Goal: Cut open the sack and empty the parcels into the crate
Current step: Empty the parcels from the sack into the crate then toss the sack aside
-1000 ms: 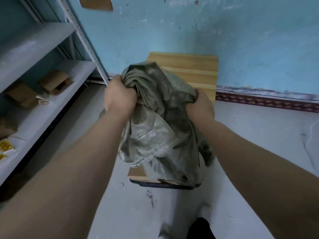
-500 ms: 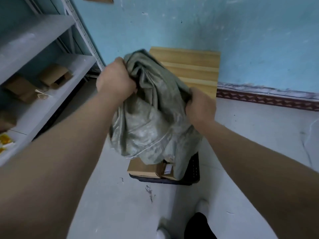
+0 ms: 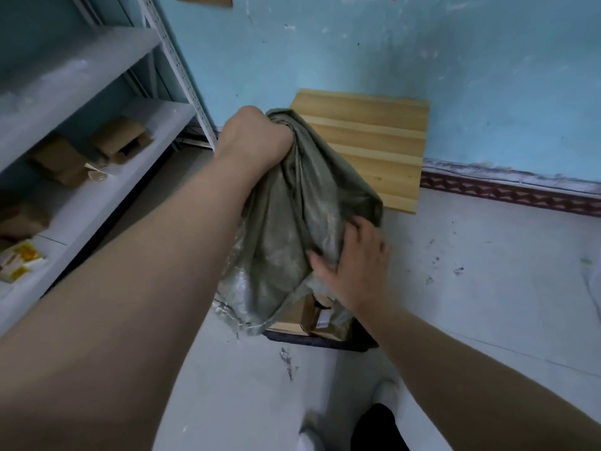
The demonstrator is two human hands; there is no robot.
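Note:
A limp grey-green woven sack [image 3: 292, 229] hangs upside down over a dark crate [image 3: 325, 340] on the floor. My left hand [image 3: 255, 138] is clenched on the bunched top end of the sack and holds it up. My right hand [image 3: 354, 265] lies lower on the sack's right side with its fingers spread against the cloth; whether it grips is unclear. Brown cardboard parcels [image 3: 312, 315] show in the crate below the sack's open lower edge. Most of the crate is hidden by the sack.
A wooden board [image 3: 367, 141] leans against the blue wall behind the crate. A grey metal shelf rack [image 3: 107, 170] with cardboard boxes [image 3: 117, 138] stands at the left. My feet [image 3: 383, 395] are on the pale concrete floor below.
My left hand has lifted the sack's top end higher. My right hand has let go of its upper hold and moved down onto the sack's lower right side. More of the parcels show.

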